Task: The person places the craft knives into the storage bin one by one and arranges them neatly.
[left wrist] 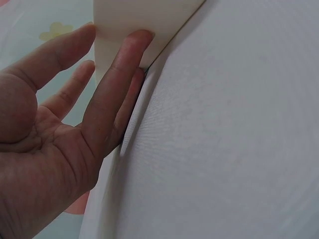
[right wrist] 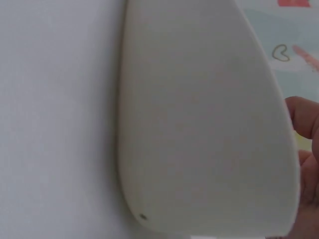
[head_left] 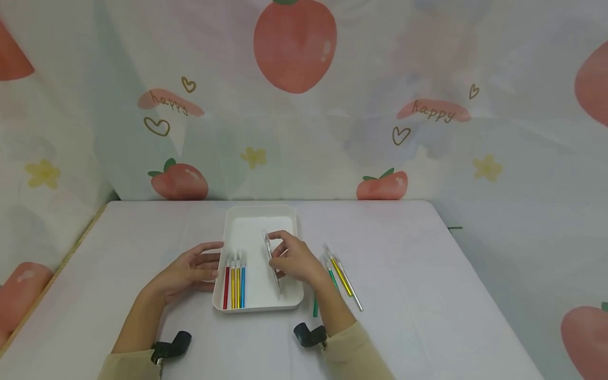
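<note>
A white rectangular tray (head_left: 258, 221) lies on the table. My left hand (head_left: 180, 272) rests its extended fingers against the tray's left side; in the left wrist view the fingertips touch the outer wall (left wrist: 119, 20). Above the tray's right half, my right hand (head_left: 296, 258) pinches a slim silver pen (head_left: 272, 261) with a clear upper end, held tilted. Inside the tray at lower left, a red pen (head_left: 226, 287), yellow pens (head_left: 235, 287) and a blue pen (head_left: 243, 287) lie side by side. The right wrist view shows mostly the tray's side, which hides the pen and much of the hand.
Right of the tray, partly behind my right forearm, lie a yellow pen (head_left: 343, 277), a silver pen (head_left: 351, 287) and green pens (head_left: 315, 307). A white cloth covers the table (head_left: 418, 316). A fruit-patterned curtain (head_left: 304, 132) hangs behind it.
</note>
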`<control>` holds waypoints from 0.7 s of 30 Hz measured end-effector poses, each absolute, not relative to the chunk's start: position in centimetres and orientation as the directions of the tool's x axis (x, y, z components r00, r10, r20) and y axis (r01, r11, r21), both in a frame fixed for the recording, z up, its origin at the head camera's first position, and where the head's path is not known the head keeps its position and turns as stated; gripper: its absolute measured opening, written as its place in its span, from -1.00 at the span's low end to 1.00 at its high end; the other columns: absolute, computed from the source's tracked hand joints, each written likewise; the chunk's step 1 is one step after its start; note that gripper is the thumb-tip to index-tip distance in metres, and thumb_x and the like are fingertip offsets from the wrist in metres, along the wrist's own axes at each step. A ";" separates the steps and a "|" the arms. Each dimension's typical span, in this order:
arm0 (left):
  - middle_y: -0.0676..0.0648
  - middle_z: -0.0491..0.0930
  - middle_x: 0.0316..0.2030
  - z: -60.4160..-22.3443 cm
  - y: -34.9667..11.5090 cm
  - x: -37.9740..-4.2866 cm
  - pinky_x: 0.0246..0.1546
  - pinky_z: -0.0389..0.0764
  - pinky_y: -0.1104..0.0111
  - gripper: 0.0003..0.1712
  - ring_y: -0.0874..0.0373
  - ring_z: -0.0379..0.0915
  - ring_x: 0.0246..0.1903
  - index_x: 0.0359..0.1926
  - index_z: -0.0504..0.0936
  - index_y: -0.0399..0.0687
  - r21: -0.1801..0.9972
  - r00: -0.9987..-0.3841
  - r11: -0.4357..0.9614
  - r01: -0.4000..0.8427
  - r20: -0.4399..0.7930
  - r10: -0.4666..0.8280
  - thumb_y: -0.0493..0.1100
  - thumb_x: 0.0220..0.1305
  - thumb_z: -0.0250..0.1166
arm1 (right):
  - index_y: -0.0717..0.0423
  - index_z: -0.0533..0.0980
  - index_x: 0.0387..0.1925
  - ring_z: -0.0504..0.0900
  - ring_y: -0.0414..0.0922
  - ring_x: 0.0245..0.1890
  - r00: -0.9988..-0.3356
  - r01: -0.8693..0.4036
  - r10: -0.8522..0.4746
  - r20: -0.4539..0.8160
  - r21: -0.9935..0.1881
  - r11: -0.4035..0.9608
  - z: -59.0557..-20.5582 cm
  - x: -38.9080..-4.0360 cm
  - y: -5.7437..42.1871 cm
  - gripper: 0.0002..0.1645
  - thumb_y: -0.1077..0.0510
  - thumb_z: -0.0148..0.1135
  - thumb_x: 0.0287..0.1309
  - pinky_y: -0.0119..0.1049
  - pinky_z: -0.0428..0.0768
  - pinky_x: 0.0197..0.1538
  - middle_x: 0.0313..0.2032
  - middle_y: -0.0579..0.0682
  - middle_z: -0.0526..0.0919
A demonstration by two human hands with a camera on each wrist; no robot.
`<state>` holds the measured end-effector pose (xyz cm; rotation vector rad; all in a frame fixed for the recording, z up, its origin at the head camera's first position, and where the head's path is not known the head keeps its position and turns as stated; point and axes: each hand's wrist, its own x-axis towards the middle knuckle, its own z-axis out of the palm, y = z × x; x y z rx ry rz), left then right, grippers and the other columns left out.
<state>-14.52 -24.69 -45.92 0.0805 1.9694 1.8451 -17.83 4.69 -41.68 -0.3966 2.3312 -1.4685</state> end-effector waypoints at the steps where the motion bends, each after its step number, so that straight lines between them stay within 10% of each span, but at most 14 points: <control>1: -0.36 0.20 0.44 -45.9 -24.7 -14.5 0.02 0.65 0.00 -0.08 -0.24 0.33 0.33 0.52 0.12 0.03 0.962 -0.901 0.107 -0.251 -0.272 0.336 -0.26 0.24 0.38 | 0.00 0.38 0.32 0.64 -0.11 -0.44 -0.896 -0.043 -0.417 -0.152 -0.905 0.423 -41.8 -17.8 4.5 -0.28 0.33 0.29 0.10 -0.16 0.74 -0.36 -0.26 0.06 0.57; 21: -0.34 0.21 0.44 -46.1 -24.8 -14.6 0.01 0.66 0.00 -0.09 -0.22 0.36 0.32 0.52 0.14 0.05 0.957 -0.900 0.101 -0.271 -0.290 0.325 -0.25 0.24 0.40 | 0.10 0.38 0.33 0.62 -0.17 -0.60 -0.887 -0.064 -0.409 -0.213 -0.820 0.568 -43.4 -16.9 1.0 -0.28 0.35 0.32 0.10 -0.36 0.62 -0.48 -0.45 -0.07 0.59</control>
